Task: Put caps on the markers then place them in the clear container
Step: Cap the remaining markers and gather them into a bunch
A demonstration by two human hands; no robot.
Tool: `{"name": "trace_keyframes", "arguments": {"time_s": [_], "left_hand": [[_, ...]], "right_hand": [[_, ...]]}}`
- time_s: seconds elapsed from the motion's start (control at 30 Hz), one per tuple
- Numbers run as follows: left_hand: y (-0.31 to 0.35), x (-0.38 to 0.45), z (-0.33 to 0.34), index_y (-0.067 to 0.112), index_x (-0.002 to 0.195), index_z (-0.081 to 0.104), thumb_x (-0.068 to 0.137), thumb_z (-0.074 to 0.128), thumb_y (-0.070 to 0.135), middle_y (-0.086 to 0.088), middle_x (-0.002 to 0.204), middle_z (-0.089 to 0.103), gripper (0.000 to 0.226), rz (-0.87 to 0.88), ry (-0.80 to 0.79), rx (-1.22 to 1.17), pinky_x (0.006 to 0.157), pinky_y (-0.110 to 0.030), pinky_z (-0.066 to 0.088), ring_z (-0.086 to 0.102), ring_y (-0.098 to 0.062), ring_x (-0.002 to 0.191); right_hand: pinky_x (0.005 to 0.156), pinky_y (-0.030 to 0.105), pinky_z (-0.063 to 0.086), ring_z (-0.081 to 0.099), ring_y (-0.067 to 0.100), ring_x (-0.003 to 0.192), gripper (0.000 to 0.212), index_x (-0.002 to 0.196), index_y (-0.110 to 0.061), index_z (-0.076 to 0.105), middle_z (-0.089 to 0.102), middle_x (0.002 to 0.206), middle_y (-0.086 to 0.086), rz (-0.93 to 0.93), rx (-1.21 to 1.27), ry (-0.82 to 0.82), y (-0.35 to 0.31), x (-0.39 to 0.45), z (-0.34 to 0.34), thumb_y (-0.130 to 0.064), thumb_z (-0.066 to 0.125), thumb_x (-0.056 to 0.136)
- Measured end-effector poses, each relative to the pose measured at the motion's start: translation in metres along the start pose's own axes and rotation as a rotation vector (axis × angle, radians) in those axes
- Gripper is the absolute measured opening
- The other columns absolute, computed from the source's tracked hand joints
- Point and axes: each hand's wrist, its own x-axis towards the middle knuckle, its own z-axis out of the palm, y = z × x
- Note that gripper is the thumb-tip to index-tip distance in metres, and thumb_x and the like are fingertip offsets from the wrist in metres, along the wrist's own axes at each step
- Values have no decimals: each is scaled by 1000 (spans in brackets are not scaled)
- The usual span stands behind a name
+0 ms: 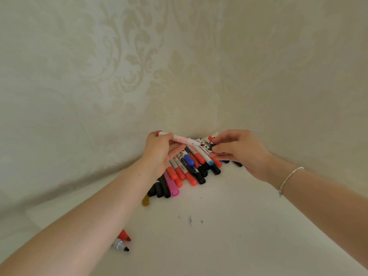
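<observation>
My left hand (159, 151) grips a white marker with red print (180, 140), held level above the pile with its uncapped tip pointing right. My right hand (237, 151) pinches a small black cap (212, 146) just right of that tip, a short gap between them. Below both hands lies a pile of markers (187, 172) with red, black, blue and pink caps, pushed into the corner of the white table (229, 226). No clear container is in view.
Two uncapped marker ends, one red (124, 235) and one black-tipped (121, 246), poke out from under my left forearm near the front. A yellow-brown marker (145, 201) lies by the pile. Patterned walls close the corner behind. Small dark specks (190, 219) dot the table.
</observation>
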Motion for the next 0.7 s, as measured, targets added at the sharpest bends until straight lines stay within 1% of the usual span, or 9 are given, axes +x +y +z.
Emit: {"name": "trace_keyframes", "arguments": {"time_s": [0.1,0.17,0.37,0.53,0.6,0.7], "left_hand": [[-1,1,3,10,118,37,98,44,0,-29,117,59,24,-2,-1,0,73,-35,57,67,-29,84],[-2,2,5,9,120,37,98,44,0,-29,114,60,24,0,-8,6,72,-34,57,68,-28,82],[-3,0,8,10,118,37,99,43,1,-28,115,60,22,-1,-11,8,75,-34,57,68,-27,86],[-3,2,8,11,120,37,99,43,1,-26,118,59,24,22,20,3,74,-33,58,68,-26,86],[-3,2,9,10,124,37,99,43,1,-26,117,59,27,21,25,1,73,-33,58,68,-26,85],[-5,0,11,8,131,35,99,43,1,-22,107,61,34,25,10,23,73,-32,58,67,-24,82]], "right_hand": [[78,29,59,72,27,81,18,97,3,65,71,86,13,-16,-7,-7,0,1,3,8,66,80],[80,30,58,72,29,85,18,95,1,65,71,84,11,-24,-2,-4,1,1,5,8,68,79],[87,39,56,71,33,87,15,86,-4,66,70,85,10,-29,-1,13,4,-1,8,7,71,77],[86,39,56,71,33,87,19,92,0,67,70,90,14,-59,9,81,4,-1,4,8,70,76],[86,37,56,71,32,86,20,95,1,66,70,91,13,-68,14,77,3,-1,2,8,70,76],[84,34,57,71,31,85,22,96,1,67,69,87,9,-72,-19,49,2,-2,4,7,71,76]]}}
